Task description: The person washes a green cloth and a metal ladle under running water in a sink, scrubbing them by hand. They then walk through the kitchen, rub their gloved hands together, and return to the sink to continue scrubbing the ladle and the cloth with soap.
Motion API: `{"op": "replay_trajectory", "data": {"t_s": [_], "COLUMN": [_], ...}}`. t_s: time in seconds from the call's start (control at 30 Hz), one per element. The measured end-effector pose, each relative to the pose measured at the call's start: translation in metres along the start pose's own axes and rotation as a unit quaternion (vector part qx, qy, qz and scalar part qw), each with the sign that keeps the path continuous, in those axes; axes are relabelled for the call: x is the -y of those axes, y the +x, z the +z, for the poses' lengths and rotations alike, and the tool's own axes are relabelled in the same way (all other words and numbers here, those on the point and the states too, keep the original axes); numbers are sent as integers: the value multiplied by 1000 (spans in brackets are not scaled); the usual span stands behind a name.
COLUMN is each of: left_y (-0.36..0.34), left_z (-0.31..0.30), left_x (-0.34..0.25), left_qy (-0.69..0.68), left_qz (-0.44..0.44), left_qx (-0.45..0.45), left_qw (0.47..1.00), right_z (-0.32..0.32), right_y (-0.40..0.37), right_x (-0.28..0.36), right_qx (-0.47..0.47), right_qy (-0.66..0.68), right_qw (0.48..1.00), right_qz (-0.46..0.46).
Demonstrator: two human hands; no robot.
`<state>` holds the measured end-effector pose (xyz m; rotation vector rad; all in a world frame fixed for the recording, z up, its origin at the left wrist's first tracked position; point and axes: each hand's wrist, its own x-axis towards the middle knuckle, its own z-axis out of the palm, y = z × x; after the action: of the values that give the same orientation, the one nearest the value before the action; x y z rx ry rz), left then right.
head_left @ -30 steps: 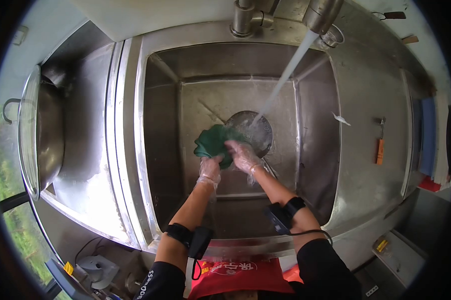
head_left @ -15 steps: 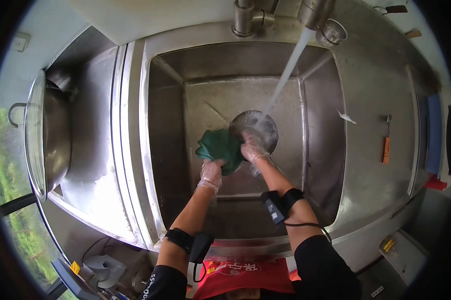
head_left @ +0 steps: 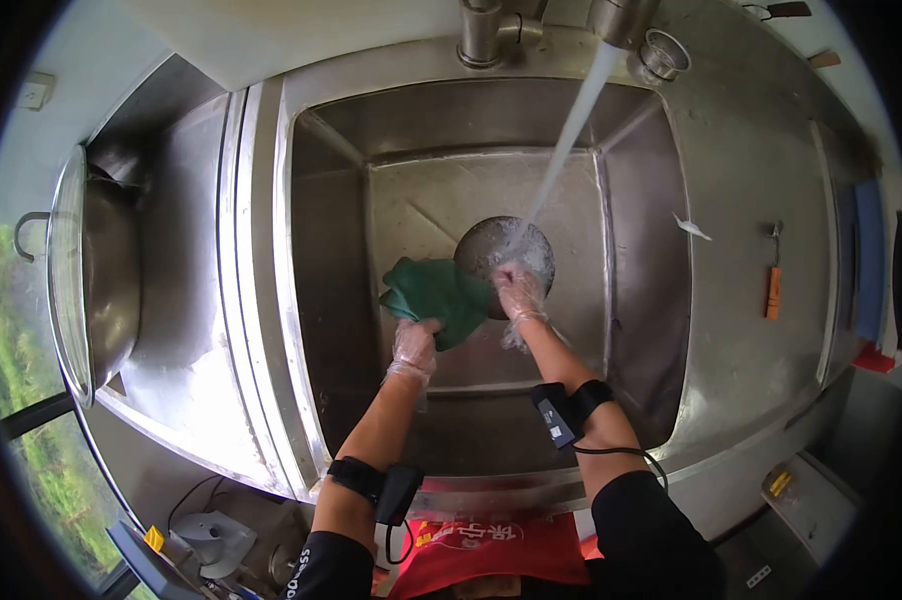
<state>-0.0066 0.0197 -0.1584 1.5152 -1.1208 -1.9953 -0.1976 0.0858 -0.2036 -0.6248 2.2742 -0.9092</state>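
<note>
My left hand [head_left: 413, 345], in a clear plastic glove, is closed on a bunched green cloth [head_left: 436, 300] over the sink floor. The cloth lies against the left side of a round, dark metal bowl-like thing [head_left: 479, 243], which has bubbly water in it. Over that round thing's right front is my right hand [head_left: 519, 290], also gloved, its fingers curled together beside the cloth's right edge. What those fingers hold, if anything, is hidden. Running water [head_left: 568, 140] falls from the faucet [head_left: 619, 22] into the round thing, just beyond my right fingers.
Steep walls of the metal sink [head_left: 656, 250] surround both hands. A small strainer cup [head_left: 663, 55] stands behind the sink. On the right counter lie an orange-handled tool [head_left: 773, 292] and a white scrap [head_left: 691, 228]. A large lidded pot [head_left: 111, 280] is at left.
My right hand has shifted slightly right and is less blurred, with its fingers curled. My left hand and the green cloth have moved a little to the left.
</note>
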Motion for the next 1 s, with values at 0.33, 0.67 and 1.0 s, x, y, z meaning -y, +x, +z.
{"op": "replay_trajectory", "data": {"t_s": [0.33, 0.67, 1.0], "left_y": [-11, -14, -20], "left_z": [20, 10, 23], "left_x": [-28, -25, -40], "left_qy": [-3, -118, -103], "left_qz": [-31, -47, -67], "left_qx": [-48, -1, 13], "left_qw": [998, 992, 992], "right_z": [8, 1, 4], "right_y": [-26, 11, -12], "right_x": [51, -10, 28], "right_qx": [63, -116, 140], "right_qy": [-69, -126, -78], "right_qw": [986, 977, 980], "right_qz": [-141, -130, -116]}}
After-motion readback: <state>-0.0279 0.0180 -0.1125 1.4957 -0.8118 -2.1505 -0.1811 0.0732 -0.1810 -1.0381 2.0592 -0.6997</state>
